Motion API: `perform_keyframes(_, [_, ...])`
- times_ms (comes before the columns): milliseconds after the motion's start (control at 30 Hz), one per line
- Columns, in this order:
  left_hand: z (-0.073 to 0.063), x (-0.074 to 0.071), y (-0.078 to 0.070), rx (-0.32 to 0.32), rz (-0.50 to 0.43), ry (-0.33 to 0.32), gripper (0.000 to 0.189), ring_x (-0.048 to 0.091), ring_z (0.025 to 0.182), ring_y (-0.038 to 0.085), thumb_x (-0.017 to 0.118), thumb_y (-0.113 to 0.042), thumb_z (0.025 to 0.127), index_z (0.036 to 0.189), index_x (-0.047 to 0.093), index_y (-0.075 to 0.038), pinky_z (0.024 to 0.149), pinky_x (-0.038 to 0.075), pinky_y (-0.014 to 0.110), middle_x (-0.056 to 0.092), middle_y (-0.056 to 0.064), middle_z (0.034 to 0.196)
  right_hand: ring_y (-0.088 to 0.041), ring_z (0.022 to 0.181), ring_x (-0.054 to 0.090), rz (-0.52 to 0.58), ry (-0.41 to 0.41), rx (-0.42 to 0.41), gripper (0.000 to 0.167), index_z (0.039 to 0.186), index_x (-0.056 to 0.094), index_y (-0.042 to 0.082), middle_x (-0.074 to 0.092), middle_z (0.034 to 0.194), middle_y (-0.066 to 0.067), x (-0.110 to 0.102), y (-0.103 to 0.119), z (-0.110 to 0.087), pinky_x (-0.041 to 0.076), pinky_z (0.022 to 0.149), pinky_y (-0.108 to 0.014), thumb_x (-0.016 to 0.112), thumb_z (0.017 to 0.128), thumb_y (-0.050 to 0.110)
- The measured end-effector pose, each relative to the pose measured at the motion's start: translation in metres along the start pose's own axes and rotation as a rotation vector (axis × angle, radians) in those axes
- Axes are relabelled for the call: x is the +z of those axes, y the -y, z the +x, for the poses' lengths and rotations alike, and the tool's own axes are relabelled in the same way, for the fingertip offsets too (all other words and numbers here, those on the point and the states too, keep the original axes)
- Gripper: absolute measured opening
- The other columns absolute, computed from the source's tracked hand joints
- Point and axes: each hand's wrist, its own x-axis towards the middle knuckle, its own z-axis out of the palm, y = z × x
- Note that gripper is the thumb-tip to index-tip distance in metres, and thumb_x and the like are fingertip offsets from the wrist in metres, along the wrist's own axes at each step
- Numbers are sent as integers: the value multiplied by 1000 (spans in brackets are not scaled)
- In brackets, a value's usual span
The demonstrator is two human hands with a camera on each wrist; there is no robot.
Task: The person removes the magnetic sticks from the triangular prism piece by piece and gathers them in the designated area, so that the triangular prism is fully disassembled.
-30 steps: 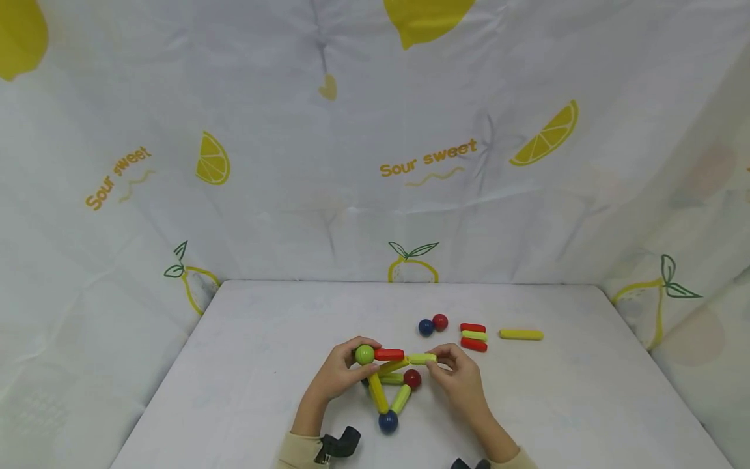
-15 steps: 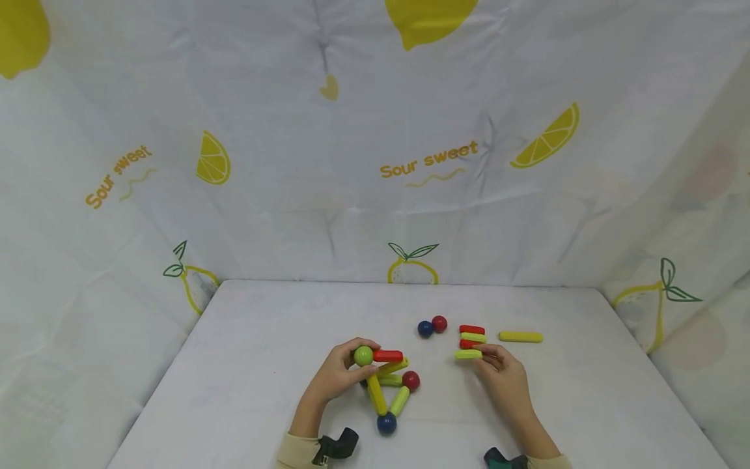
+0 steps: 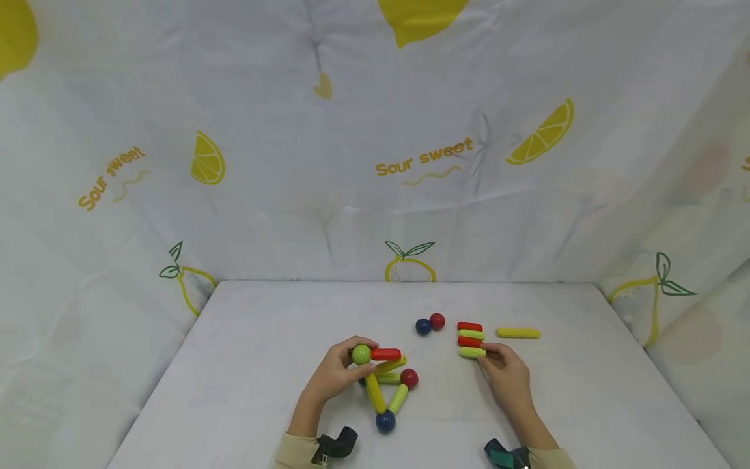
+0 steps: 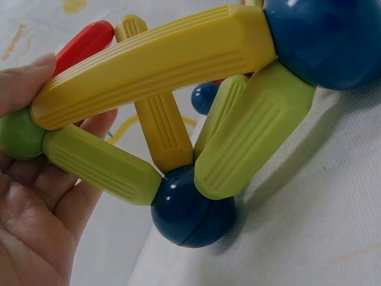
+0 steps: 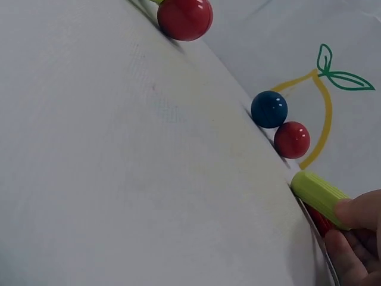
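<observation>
My left hand (image 3: 342, 371) grips the green ball (image 3: 361, 354) at the top of a frame of building sticks and balls. From that ball a red stick (image 3: 386, 354) points right, and a long yellow stick (image 4: 155, 62) runs down to a blue ball (image 3: 385, 421). Light green sticks (image 4: 104, 165) and a red ball (image 3: 409, 378) belong to the frame's lower part. My right hand (image 3: 508, 381) pinches a short light green stick (image 3: 471, 352) by its right end, just in front of a row of short red and green sticks.
Behind the held stick lie short sticks side by side: a red stick (image 3: 469, 342), a green stick (image 3: 471, 335) and another red one. A yellow stick (image 3: 518, 333) rests to their right. A loose blue ball (image 3: 423, 327) and red ball (image 3: 437, 321) touch each other behind the frame.
My right hand has carried the light green stick away from the frame's red stick, rightward to the row of short sticks. The left hand and frame have stayed nearly still.
</observation>
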Motion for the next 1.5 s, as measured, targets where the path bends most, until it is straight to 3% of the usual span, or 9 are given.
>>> perform_keyframes(167, [0, 0, -1, -1, 0, 0, 31, 56, 98, 8, 61, 2, 88, 118, 56, 5, 92, 47, 14, 60, 22, 116, -28, 99, 64, -69, -19, -34, 28, 114, 61, 0, 62, 110, -17, 3, 0, 0, 56, 82, -30, 66, 87, 7])
perform_keyframes(600, [0, -2, -2, -8, 17, 1, 32, 56, 98, 7, 62, -1, 88, 119, 56, 6, 93, 45, 14, 61, 20, 116, -29, 96, 61, -118, -67, -49, 31, 113, 59, -5, 57, 107, -19, 8, 0, 3, 55, 84, -39, 67, 84, 4])
perform_keyframes(933, [0, -2, -2, -19, 13, 10, 34, 57, 99, 9, 63, -3, 88, 120, 54, 8, 92, 46, 14, 60, 20, 117, -31, 116, 51, -120, -38, -14, 44, 128, 51, 1, 52, 124, -17, 3, 2, -3, 45, 99, -49, 63, 88, 11])
perform_keyframes(1133, [0, -3, -4, -39, 28, 5, 34, 59, 97, 24, 63, -3, 88, 120, 55, 6, 87, 49, 15, 61, 19, 116, -33, 122, 47, -118, -13, -92, 49, 133, 48, 6, 50, 134, -15, 5, 13, -8, 43, 100, -55, 66, 87, 14])
perform_keyframes(1267, [1, -3, -2, -46, 29, 9, 34, 58, 98, 28, 62, -2, 89, 120, 55, 7, 87, 49, 15, 61, 19, 117, -29, 118, 54, -102, 11, -224, 47, 128, 53, 6, 57, 129, -12, 8, 30, -17, 46, 97, -50, 70, 85, 15])
perform_keyframes(1367, [2, -2, 8, -38, 27, 6, 34, 58, 96, 19, 62, -3, 89, 121, 55, 7, 87, 49, 15, 60, 20, 117, -24, 112, 59, -53, 39, -316, 44, 123, 57, 7, 63, 121, -8, 14, 42, -21, 51, 94, -37, 73, 82, 12])
perform_keyframes(1500, [3, -1, 27, -24, 27, -16, 33, 56, 93, 8, 62, -4, 89, 120, 56, 2, 86, 50, 15, 60, 17, 116, -21, 108, 62, 64, 126, -342, 40, 119, 61, 8, 67, 116, -8, 24, 57, -26, 51, 92, -23, 74, 81, 9])
